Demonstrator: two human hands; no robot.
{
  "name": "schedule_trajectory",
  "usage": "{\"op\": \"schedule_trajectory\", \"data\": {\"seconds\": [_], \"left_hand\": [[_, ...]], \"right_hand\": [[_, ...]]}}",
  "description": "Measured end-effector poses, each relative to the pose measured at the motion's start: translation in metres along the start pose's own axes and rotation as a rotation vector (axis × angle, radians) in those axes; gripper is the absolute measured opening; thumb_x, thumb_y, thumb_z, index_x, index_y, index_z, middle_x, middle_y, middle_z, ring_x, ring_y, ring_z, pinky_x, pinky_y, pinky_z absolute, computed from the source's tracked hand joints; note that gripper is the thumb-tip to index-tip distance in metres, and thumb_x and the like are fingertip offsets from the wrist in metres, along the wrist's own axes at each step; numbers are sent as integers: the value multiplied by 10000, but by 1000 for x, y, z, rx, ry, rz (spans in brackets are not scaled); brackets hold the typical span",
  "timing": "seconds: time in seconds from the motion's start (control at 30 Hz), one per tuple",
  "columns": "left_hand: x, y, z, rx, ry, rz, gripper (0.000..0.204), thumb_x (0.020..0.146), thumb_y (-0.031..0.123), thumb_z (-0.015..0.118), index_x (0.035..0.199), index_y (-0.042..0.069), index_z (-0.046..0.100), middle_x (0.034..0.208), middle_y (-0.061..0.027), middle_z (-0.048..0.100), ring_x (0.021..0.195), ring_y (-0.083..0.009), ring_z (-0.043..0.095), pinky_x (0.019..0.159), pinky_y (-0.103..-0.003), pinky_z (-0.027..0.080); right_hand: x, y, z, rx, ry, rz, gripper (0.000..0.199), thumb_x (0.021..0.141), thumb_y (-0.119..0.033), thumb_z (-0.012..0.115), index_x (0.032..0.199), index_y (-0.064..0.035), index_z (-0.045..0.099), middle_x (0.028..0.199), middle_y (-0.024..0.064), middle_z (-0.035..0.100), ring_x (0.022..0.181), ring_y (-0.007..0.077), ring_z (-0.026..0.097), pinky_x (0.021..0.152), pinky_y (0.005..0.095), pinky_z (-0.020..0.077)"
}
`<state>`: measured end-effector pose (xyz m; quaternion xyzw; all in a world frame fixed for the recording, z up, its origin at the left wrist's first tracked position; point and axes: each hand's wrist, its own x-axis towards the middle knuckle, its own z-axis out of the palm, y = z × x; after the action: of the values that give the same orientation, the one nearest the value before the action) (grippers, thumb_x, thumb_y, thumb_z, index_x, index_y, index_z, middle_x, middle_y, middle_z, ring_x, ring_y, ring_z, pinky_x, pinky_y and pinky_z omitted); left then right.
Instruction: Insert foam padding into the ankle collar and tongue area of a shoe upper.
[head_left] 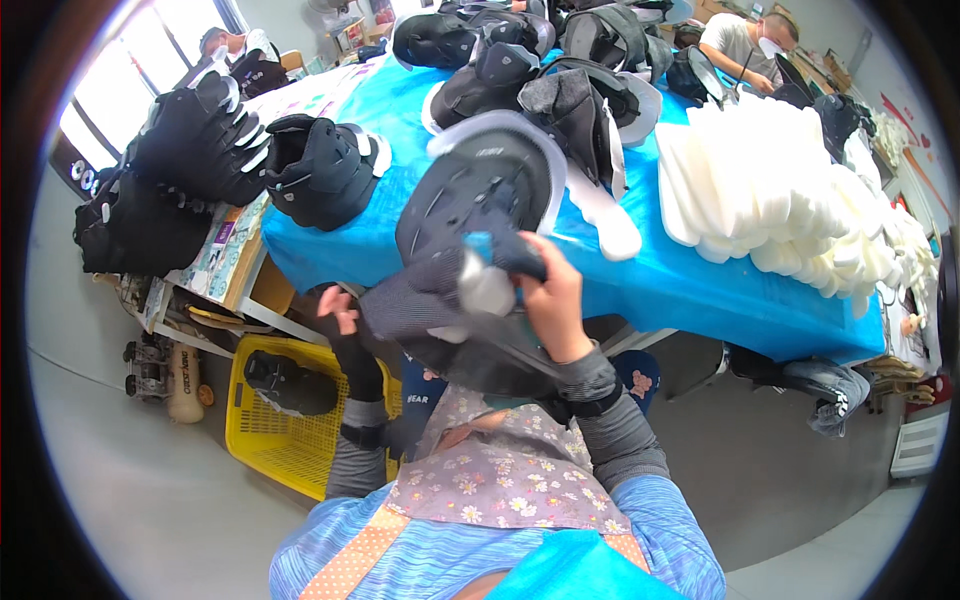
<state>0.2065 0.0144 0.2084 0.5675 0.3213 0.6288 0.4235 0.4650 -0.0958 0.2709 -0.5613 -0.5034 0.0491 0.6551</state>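
In front of my body is a black padded boot-like piece (415, 295) of ribbed fabric, partly smeared by motion. My right hand (555, 300), in a dark wrist band, is closed on its right edge. Beside its left edge is my left hand (345, 325) in a black fingerless glove, fingers apart. A small whitish blur (485, 287) covers the middle of the piece, with a blue patch above. Beyond lies a rounded black sole-like part (480, 180) with a pale rim; I cannot tell whether it belongs to the same piece.
A blue-covered table (620, 290) carries several black boot-like pieces (322, 170) and a heap of white foam shapes (770, 190). More black pieces (190, 150) are piled at left. A yellow basket (290, 440) by my left arm holds one. Two people work across the table.
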Motion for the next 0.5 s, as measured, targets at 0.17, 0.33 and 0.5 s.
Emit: {"op": "schedule_trajectory", "data": {"seconds": [0.17,0.33,0.5], "left_hand": [[-27,42,16,-275,-534,-156,633,929,428,605,1360,-2,430,1299,-124,535,1166,-238,545,964,-367,435],[-10,19,13,-8,-444,-145,527,975,337,560,1334,-34,458,1256,-122,572,1134,-193,565,960,-338,442],[-23,18,9,10,-582,-375,248,919,131,570,1135,19,619,1037,-79,669,924,-191,648,748,-355,504]], "right_hand": [[-4,0,-13,258,64,238,366,856,78,537,1216,17,559,983,125,677,827,154,664,741,281,535],[-20,0,-5,231,11,217,409,832,106,528,1228,7,563,1061,126,665,915,152,647,784,283,529],[-48,27,-22,458,88,300,384,885,35,533,1268,11,523,1058,96,659,962,162,632,817,279,522]]}}
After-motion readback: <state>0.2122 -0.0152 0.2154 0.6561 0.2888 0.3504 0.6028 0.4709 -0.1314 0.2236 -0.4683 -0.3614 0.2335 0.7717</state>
